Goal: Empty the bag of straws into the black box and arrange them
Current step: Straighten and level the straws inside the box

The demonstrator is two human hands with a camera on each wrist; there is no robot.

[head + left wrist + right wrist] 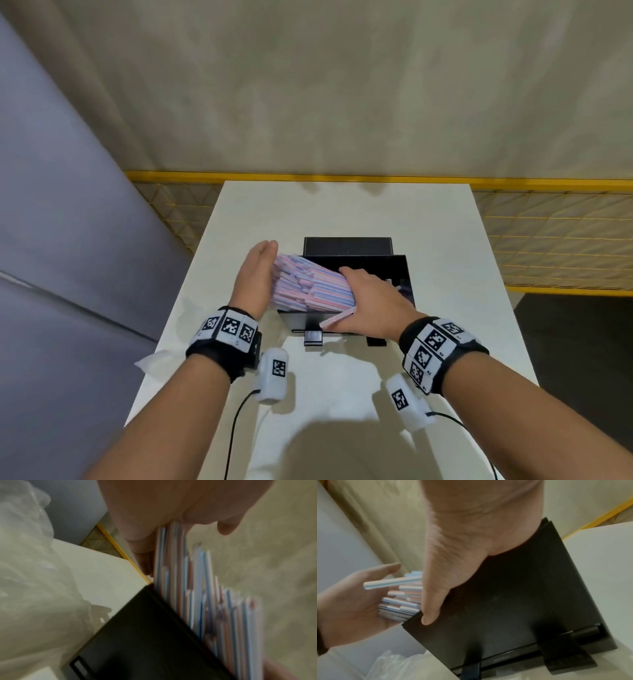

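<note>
A: On the white table (445, 240), near its middle, the black box (394, 270) stands open with the straws (308, 287) lying across it, their left ends sticking out past its left wall. How would you square them up?

B: As I judge it, the left hand (255, 277) should stay as it is, flat, fingers straight and together, palm against the straw ends, and push them evenly to the right until they clear the wall. Pushing with the whole palm rather than a fingertip should stop single straws sliding past each other.

A: And the right hand (373, 301)?

B: It lies over the right part of the bundle, fingers curled down on the straws and thumb at the box's near wall. It should press only lightly, so the straws can still slide. One pink straw (337, 318) pokes out toward the near side under it and needs tucking back in.

A: Counts?

B: One box, two hands, one empty clear bag (397, 665) crumpled on the table at the near left. The straws are too many and too blurred to count; dozens, I'd guess, in pink, blue and white stripes
</note>
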